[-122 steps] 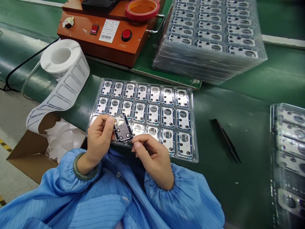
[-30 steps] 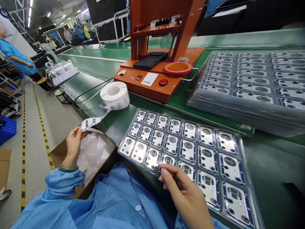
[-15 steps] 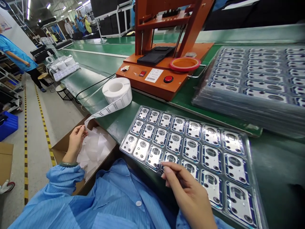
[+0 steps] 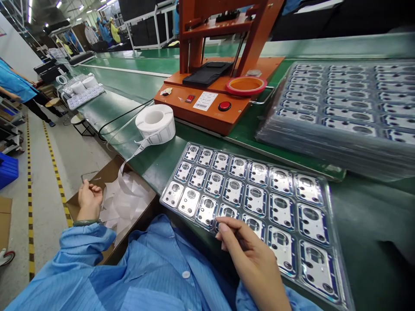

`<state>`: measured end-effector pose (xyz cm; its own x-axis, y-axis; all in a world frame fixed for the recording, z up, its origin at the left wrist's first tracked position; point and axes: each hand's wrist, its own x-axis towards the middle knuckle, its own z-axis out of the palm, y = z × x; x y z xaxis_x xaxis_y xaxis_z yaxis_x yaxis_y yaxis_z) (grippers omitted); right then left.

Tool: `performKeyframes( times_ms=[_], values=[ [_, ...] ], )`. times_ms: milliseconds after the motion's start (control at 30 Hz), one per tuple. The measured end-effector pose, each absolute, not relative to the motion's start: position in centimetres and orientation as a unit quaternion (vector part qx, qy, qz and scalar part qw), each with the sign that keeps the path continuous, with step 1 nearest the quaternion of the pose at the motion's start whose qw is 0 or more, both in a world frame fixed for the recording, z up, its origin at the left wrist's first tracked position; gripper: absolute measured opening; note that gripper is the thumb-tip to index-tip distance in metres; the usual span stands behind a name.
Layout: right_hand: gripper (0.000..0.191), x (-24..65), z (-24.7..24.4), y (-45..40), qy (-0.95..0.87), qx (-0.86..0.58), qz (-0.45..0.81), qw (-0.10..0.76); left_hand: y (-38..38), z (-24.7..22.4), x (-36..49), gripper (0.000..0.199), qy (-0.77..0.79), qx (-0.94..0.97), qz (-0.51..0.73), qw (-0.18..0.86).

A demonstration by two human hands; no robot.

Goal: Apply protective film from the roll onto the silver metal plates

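My left hand (image 4: 90, 199) is over the left side of an open cardboard box, pinching a thin clear film (image 4: 92, 176) between thumb and forefinger. White backing paper (image 4: 125, 206) fills the box, and a loose strip hangs into it from the label roll (image 4: 155, 123) on the green table. My right hand (image 4: 241, 244) is closed, thumb and forefinger pressed together, above the front edge of a clear tray (image 4: 332, 216) of silver plates with dark blue edges. Whatever those fingertips hold is too small to make out.
An orange press (image 4: 194, 99) with a red tape ring (image 4: 246, 85) on its base stands behind the tray. Stacked trays (image 4: 340, 125) sit at the right. A person in blue (image 4: 14, 82) stands beyond the table at the far left.
My left hand has moved left and down, away from the label strip, which it let go; the strip now sags into the box. My right hand has barely moved.
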<state>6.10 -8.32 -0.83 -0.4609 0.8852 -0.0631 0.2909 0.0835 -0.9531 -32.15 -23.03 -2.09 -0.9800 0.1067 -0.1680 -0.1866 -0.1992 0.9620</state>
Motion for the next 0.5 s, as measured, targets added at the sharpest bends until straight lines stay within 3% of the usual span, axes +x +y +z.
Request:
performKeyframes(
  times_ms=[100, 267, 433, 500],
  values=[
    [0.032, 6.1, -0.8, -8.3, -0.681, -0.428, 0.525, 0.278, -21.9, -0.2, -30.2, 0.018, 0.609, 0.006, 0.793, -0.015],
    [0.031, 5.9, -0.7, -8.4, -0.677, -0.436, 0.521, 0.284, -18.6, 1.5, -24.0, 0.027, 0.632, 0.236, 0.737, -0.037],
    [0.028, 5.7, -0.5, -8.7, -0.669, -0.425, 0.531, 0.299, -16.4, 1.0, -17.8, 0.015, 0.609, 0.431, 0.661, 0.078],
    [0.027, 5.7, -0.4, -8.8, -0.669, -0.418, 0.535, 0.302, -15.6, 0.8, -16.1, 0.022, 0.611, 0.434, 0.647, 0.142]
  ],
)
